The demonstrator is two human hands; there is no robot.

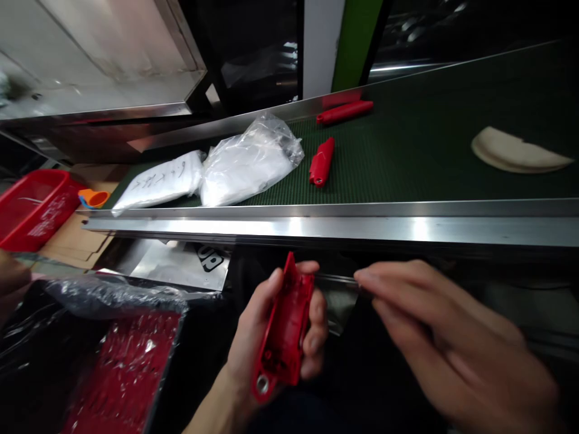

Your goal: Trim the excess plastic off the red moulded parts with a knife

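Observation:
My left hand (251, 328) is closed around a red plastic casing (289, 319), thumb on one long edge and fingertips on the other. Its hollow inner side faces up, and a metal-lined hole sits at the near end. My right hand (452, 337), slightly blurred, pinches a thin metal rod (337, 279) between thumb and fingers. The rod points left toward the casing's upper right edge; whether they touch I cannot tell. Beyond my hands, two more red casings, a nearer one (322, 161) and a farther one (346, 113), lie on the green conveyor belt (407, 163).
A metal rail (362, 226) edges the belt. On it are white plastic bags (248, 166) and a pale half-round piece (515, 152). To the left are a lined box of red parts (131, 361), a red basket (58, 208), an orange cup (96, 198) and another person's hand (11, 277).

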